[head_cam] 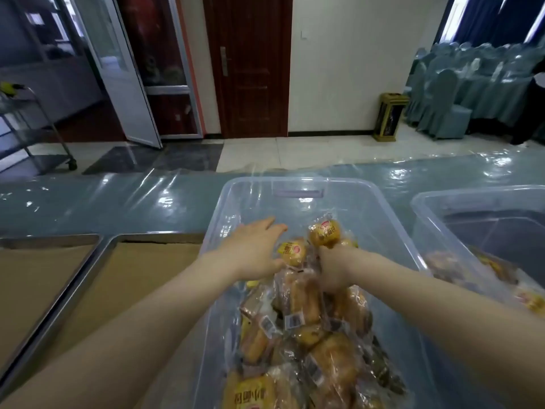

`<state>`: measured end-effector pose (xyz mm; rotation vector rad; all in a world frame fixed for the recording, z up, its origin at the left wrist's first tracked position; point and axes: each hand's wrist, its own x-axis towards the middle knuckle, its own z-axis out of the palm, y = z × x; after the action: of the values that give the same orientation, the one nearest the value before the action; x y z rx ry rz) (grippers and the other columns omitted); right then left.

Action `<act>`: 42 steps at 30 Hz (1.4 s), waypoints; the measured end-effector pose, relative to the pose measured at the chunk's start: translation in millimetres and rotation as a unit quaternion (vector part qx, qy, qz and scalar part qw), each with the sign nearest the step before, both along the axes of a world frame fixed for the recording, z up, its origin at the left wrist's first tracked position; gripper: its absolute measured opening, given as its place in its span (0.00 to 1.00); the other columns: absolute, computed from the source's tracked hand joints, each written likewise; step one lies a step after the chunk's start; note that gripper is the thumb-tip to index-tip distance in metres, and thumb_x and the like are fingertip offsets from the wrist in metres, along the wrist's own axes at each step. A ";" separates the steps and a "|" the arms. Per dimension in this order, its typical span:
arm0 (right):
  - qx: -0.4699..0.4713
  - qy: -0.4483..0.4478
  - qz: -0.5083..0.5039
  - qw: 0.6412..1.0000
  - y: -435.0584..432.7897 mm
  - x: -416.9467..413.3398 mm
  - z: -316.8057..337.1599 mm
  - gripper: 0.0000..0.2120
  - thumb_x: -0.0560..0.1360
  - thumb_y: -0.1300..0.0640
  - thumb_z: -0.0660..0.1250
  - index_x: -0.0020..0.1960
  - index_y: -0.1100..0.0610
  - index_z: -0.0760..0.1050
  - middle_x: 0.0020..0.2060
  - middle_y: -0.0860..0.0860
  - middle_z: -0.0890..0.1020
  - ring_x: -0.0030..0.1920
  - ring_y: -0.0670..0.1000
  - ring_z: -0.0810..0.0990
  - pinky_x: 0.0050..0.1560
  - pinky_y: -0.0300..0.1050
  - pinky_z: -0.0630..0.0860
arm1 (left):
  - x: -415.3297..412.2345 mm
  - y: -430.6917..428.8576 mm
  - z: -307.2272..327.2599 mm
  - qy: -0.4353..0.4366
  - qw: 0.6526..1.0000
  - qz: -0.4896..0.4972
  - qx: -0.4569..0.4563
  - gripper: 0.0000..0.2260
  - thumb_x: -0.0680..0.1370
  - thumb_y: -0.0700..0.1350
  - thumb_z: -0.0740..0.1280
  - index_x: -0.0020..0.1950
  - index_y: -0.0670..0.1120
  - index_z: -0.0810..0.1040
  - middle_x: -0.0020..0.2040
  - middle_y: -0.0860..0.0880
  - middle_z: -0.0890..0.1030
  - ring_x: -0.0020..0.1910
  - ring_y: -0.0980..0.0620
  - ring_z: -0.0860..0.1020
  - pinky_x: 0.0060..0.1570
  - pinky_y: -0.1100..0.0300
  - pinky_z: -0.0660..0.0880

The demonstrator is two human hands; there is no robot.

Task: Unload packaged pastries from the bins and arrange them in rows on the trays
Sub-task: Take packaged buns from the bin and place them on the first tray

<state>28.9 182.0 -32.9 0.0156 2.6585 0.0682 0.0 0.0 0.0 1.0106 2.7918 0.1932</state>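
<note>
**Head view: both hands reaching into the centre bin**

My right hand (333, 273) is gripping a packaged pastry (324, 233) by its lower end, with the fingers curled tight round the wrapper. The pack is standing upright above my fist, with its round label facing me.

My left hand (256, 252) is stretching flat toward 12 o'clock, fingers straight and close together, holding nothing. Its thumb is lying just beside a second labelled pack (292, 253), at 3 o'clock from the palm. I cannot tell whether thumb and wrapper are touching.

Both hands are hovering over the clear bin (236, 202), which is sitting mid-frame and running down to 6 o'clock. The pile of wrapped pastries (309, 335) is filling its near half, from my wrists down to 6 o'clock.

A second bin (472, 202) is standing at 3 o'clock, near the first. More packs (501, 278) are lying along its left side.

The near tray (159, 236) is lying at 9 o'clock, just beside the clear bin's left wall. The outer tray (50, 239) is lying beyond it, further toward 9 o'clock. Brown paper (132, 284) is lining both.

Everything is resting on the table (103, 199), which is wearing blue cloth under clear film.
</note>
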 end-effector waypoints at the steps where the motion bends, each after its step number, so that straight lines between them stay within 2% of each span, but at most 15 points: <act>1: -0.001 -0.042 0.004 0.999 0.6 1.1 -4.9 0.42 0.73 0.34 0.60 0.76 0.59 0.53 0.69 0.59 0.68 0.66 0.62 0.69 0.65 0.55 0.69 | -0.8 4.3 -3.9 -0.020 1.000 0.004 -0.005 0.33 0.76 0.55 0.64 0.76 0.51 0.52 0.78 0.46 0.50 0.75 0.47 0.54 0.70 0.53 0.54; 3: -0.001 -0.109 0.007 0.994 3.1 7.6 -15.0 0.56 0.67 0.27 0.62 0.78 0.56 0.38 0.75 0.59 0.58 0.72 0.63 0.61 0.69 0.57 0.63 | 0.0 8.9 -14.2 -0.044 0.999 0.009 0.001 0.36 0.75 0.55 0.66 0.77 0.50 0.51 0.78 0.45 0.49 0.75 0.46 0.54 0.70 0.52 0.54; 5: 0.010 -0.135 -0.002 0.991 6.1 15.5 -24.8 0.63 0.62 0.27 0.67 0.74 0.51 0.26 0.76 0.61 0.49 0.73 0.65 0.58 0.70 0.60 0.62 | 2.8 12.8 -27.1 -0.059 0.998 0.013 -0.001 0.40 0.73 0.56 0.68 0.77 0.52 0.47 0.78 0.45 0.47 0.75 0.45 0.54 0.70 0.50 0.54; 8: 0.023 -0.128 0.008 0.991 5.4 16.1 -30.5 0.66 0.61 0.32 0.73 0.70 0.45 0.21 0.76 0.60 0.39 0.73 0.68 0.55 0.69 0.63 0.63 | 6.0 17.6 -43.5 -0.081 0.997 0.005 -0.018 0.47 0.70 0.57 0.71 0.76 0.54 0.42 0.77 0.44 0.42 0.75 0.43 0.53 0.71 0.48 0.58; 13: 0.070 -0.134 0.029 0.988 -1.1 15.2 -34.4 0.65 0.65 0.45 0.77 0.71 0.46 0.22 0.75 0.60 0.35 0.71 0.70 0.59 0.66 0.62 0.68 | 20.5 30.0 -67.4 -0.157 0.987 0.018 -0.037 0.54 0.66 0.60 0.74 0.75 0.58 0.35 0.76 0.48 0.34 0.76 0.42 0.46 0.70 0.46 0.60; 17: 0.075 -0.052 0.049 0.995 2.2 15.6 -33.0 0.54 0.70 0.60 0.73 0.77 0.47 0.34 0.75 0.61 0.52 0.68 0.67 0.65 0.60 0.62 0.73 | 36.9 33.1 -88.8 -0.141 0.985 0.032 -0.094 0.54 0.66 0.62 0.73 0.76 0.53 0.36 0.75 0.45 0.32 0.75 0.39 0.50 0.70 0.44 0.61; 20: 0.070 0.041 0.065 0.995 4.8 10.7 -32.8 0.37 0.75 0.59 0.67 0.76 0.49 0.50 0.67 0.59 0.66 0.63 0.65 0.70 0.56 0.62 0.75 | 36.9 32.5 -95.2 -0.077 0.991 0.045 -0.098 0.51 0.67 0.62 0.73 0.76 0.48 0.43 0.76 0.43 0.38 0.74 0.39 0.53 0.68 0.44 0.62; 23: 0.038 0.127 0.040 0.990 6.5 3.9 -29.9 0.29 0.74 0.58 0.66 0.72 0.49 0.59 0.63 0.57 0.68 0.61 0.63 0.71 0.55 0.61 0.74 | 27.9 30.7 -96.9 -0.039 0.992 0.059 -0.102 0.45 0.69 0.62 0.71 0.75 0.47 0.49 0.77 0.42 0.40 0.74 0.39 0.52 0.68 0.42 0.60; 26: 0.019 0.199 0.009 0.980 15.7 -3.1 -30.3 0.36 0.71 0.59 0.69 0.72 0.47 0.55 0.70 0.59 0.59 0.65 0.64 0.66 0.55 0.59 0.73 | 21.6 28.9 -100.2 -0.037 0.990 0.079 -0.108 0.42 0.68 0.64 0.69 0.73 0.46 0.55 0.77 0.43 0.40 0.75 0.39 0.49 0.69 0.37 0.54; 28: 0.008 0.196 -0.019 0.980 22.5 -7.1 -33.4 0.44 0.70 0.61 0.70 0.75 0.44 0.48 0.75 0.58 0.43 0.69 0.66 0.59 0.57 0.59 0.72 | 15.3 28.0 -99.1 -0.037 0.990 0.080 -0.106 0.42 0.67 0.64 0.71 0.72 0.46 0.58 0.77 0.45 0.39 0.75 0.40 0.47 0.69 0.34 0.52; 30: 0.009 0.173 -0.044 0.984 26.9 -12.9 -36.6 0.49 0.71 0.62 0.71 0.76 0.42 0.40 0.75 0.55 0.33 0.73 0.68 0.49 0.60 0.62 0.71 | 6.2 28.5 -94.6 -0.029 0.993 0.073 -0.086 0.42 0.66 0.61 0.73 0.71 0.48 0.57 0.77 0.46 0.39 0.75 0.41 0.47 0.69 0.34 0.52; 35: 0.157 0.148 -0.008 0.976 30.6 -38.5 -29.5 0.50 0.73 0.45 0.69 0.76 0.45 0.32 0.75 0.58 0.35 0.72 0.72 0.37 0.67 0.75 0.51 | -13.4 33.0 -94.0 -0.048 0.996 0.067 -0.040 0.49 0.64 0.52 0.77 0.75 0.55 0.48 0.76 0.48 0.36 0.75 0.42 0.46 0.68 0.34 0.54; 38: 0.104 0.113 0.021 0.988 35.7 -52.1 -30.3 0.59 0.68 0.48 0.75 0.73 0.41 0.27 0.74 0.55 0.30 0.74 0.70 0.40 0.66 0.72 0.60 | -15.9 43.4 -105.8 -0.064 0.996 0.055 -0.035 0.51 0.66 0.46 0.77 0.75 0.59 0.43 0.75 0.48 0.33 0.75 0.40 0.41 0.68 0.35 0.55; 40: 0.040 0.082 0.017 0.996 39.0 -56.1 -35.7 0.65 0.61 0.48 0.80 0.73 0.39 0.28 0.74 0.54 0.29 0.73 0.69 0.49 0.64 0.67 0.68 | -18.4 51.2 -113.7 -0.090 0.994 0.058 -0.035 0.50 0.67 0.41 0.74 0.74 0.61 0.42 0.75 0.49 0.31 0.74 0.40 0.37 0.69 0.40 0.58; 42: 0.002 0.069 0.017 0.997 41.7 -57.7 -42.3 0.67 0.57 0.47 0.82 0.74 0.39 0.32 0.75 0.55 0.35 0.70 0.68 0.60 0.62 0.62 0.71 | -21.3 54.7 -118.0 -0.100 0.993 0.059 -0.033 0.46 0.68 0.38 0.72 0.75 0.61 0.47 0.76 0.48 0.34 0.75 0.40 0.39 0.69 0.45 0.59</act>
<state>-28.8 223.7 -75.1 -0.0234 2.7979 0.0864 -21.3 54.7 -118.0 0.7677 2.6572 0.2039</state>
